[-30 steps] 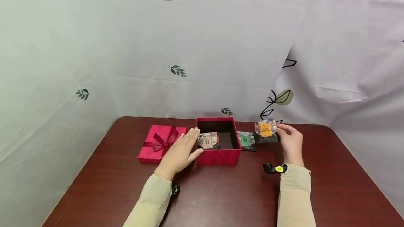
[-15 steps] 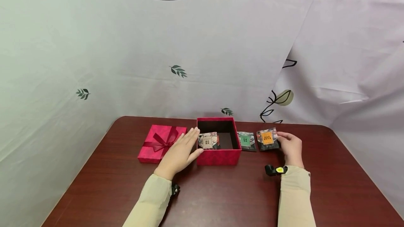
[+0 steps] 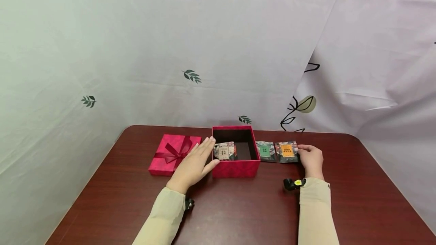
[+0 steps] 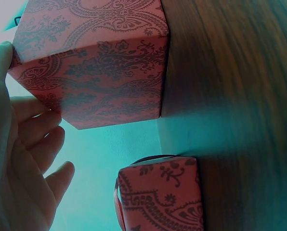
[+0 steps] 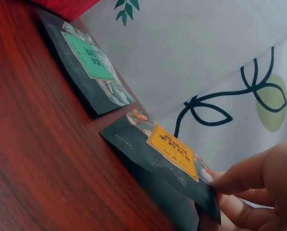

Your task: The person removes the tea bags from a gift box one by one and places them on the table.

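Note:
My right hand [image 3: 311, 161] pinches the right edge of a dark sachet with an orange label [image 5: 175, 151]. In the right wrist view this sachet is tilted close over the table, its held side raised. Just left of it lies a sachet with a green label [image 3: 266, 151], flat beside the box. My left hand [image 3: 195, 165] has straight fingers, resting against the left side of an uncovered red box [image 3: 235, 169]; in the left wrist view thumb and fingertips touch its patterned wall. Inside the box, at the left, stands a sachet with a beige label [image 3: 224, 152].
Left of the box lies its red lid [image 3: 163, 167] with a ribbon bow [image 3: 174, 153], partly behind the left hand. All stands on a dark reddish wooden table [image 3: 238, 211]. A pale cloth [image 3: 143, 48] with leaf prints hangs behind the table's far edge.
My right hand has lowered the orange-labelled sachet from above the table and brought it left, beside the green-labelled one. My left hand has stayed at the box.

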Demonstrator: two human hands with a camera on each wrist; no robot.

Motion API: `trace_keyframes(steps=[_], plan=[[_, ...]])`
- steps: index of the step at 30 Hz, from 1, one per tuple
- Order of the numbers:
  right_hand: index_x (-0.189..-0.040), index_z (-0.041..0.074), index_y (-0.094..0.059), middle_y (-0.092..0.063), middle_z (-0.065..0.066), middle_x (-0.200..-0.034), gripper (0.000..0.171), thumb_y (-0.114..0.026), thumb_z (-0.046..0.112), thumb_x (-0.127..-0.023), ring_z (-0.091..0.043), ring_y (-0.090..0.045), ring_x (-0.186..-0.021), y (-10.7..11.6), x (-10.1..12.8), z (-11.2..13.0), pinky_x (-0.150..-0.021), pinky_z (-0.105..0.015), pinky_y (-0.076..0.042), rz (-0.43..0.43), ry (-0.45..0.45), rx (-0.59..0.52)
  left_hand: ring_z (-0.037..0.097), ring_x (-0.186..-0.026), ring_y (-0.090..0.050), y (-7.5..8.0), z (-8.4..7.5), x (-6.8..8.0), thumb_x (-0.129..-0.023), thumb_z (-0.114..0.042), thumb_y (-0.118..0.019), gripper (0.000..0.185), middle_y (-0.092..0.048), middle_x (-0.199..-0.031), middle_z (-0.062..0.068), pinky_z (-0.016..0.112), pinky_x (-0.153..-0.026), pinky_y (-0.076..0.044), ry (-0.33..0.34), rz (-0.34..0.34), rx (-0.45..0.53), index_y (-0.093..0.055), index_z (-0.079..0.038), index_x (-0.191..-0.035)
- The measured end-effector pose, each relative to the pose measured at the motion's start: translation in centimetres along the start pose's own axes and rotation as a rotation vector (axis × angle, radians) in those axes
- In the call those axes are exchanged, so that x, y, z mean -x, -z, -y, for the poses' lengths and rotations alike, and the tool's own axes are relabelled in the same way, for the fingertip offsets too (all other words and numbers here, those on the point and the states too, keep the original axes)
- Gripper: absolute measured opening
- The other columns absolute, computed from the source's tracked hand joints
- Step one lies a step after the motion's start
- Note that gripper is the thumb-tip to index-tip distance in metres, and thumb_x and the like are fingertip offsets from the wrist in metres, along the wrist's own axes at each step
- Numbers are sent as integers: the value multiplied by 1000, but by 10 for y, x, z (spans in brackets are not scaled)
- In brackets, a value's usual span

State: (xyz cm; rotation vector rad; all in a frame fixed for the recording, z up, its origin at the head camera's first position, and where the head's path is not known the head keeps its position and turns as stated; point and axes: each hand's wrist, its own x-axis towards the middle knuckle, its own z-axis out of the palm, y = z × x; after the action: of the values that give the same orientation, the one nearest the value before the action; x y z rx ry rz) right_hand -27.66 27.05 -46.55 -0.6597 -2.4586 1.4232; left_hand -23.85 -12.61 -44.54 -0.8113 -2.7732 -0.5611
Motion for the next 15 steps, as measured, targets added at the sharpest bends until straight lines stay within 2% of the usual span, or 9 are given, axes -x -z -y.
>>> trace_keyframes(steps=[9, 13, 15], plan=[[-119, -9, -68, -63, -31, -122, 35, -54, 17, -101, -44, -55, -115, -1, 0, 1, -93, -53, -47, -4, 42, 92, 25, -153, -24, 0, 0, 0, -103, -45, -55, 72, -31, -164, 10, 47, -123, -22, 10, 12, -7, -32, -5, -159], [-120, -9, -67, -63, -31, -122, 37, -52, 21, -102, -45, -55, -114, 1, 2, 4, -94, -56, -47, -8, 55, 110, 25, -153, -24, 1, 0, 0, -103, -45, -54, 72, -31, -164, 11, 47, -123, -22, 8, 10, -3, -33, -5, -158], [-119, -8, -68, -65, -29, -119, 37, -53, 21, -102, -43, -57, -111, 2, 3, 7, -91, -53, -48, -13, 68, 105, 26, -153, -25, 1, -1, 0, -103, -45, -55, 72, -31, -164, 11, 47, -123, -22, 3, 6, 0, -34, -4, -158]])
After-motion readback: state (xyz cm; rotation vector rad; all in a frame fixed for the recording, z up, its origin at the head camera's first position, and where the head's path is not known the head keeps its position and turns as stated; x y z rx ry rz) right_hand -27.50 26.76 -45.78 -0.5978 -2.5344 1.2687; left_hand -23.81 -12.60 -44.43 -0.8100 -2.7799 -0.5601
